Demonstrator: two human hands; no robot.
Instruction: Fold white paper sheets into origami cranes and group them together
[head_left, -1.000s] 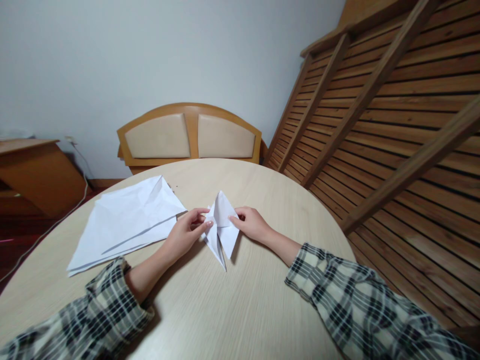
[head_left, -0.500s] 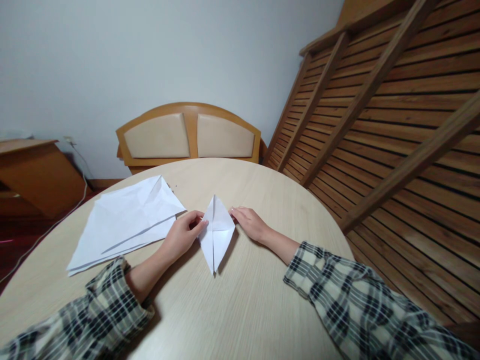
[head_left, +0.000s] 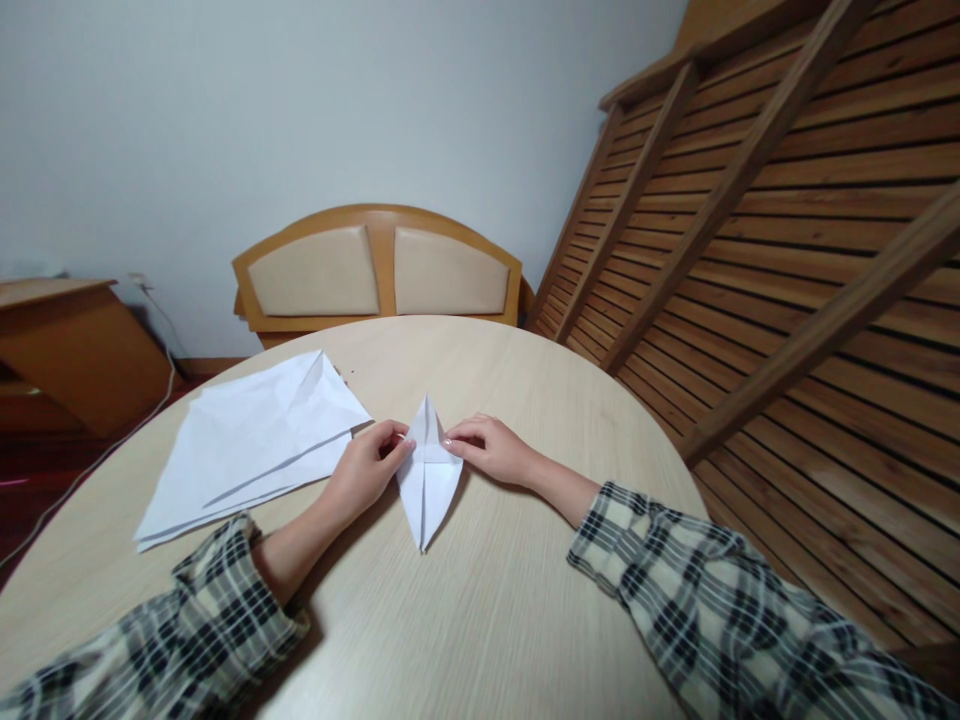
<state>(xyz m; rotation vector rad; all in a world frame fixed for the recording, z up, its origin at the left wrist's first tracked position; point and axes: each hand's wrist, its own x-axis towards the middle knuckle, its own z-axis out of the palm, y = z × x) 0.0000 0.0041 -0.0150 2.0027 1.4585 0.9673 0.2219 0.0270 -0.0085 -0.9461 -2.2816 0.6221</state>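
A white folded paper (head_left: 429, 482), kite-shaped with a slit down its near half, stands between my hands with one point away from me. My left hand (head_left: 369, 468) pinches its left corner between thumb and fingers. On the opposite side, my right hand (head_left: 492, 449) has thumb and fingers closed on the right corner. The upper part bends inward along the middle, and the two near tips lie close together. The fingers behind the paper are partly hidden.
A stack of creased white paper sheets (head_left: 255, 430) lies to the left on the round wooden table (head_left: 525, 600). Beyond the table is a padded headboard (head_left: 315, 272). A slatted wooden frame (head_left: 750, 250) leans at the right, and a wooden desk (head_left: 75, 350) stands at the left.
My right hand has moved left and taken hold of the folded paper's right corner. The paper has narrowed and its upper part bends inward. My left hand keeps its grip.
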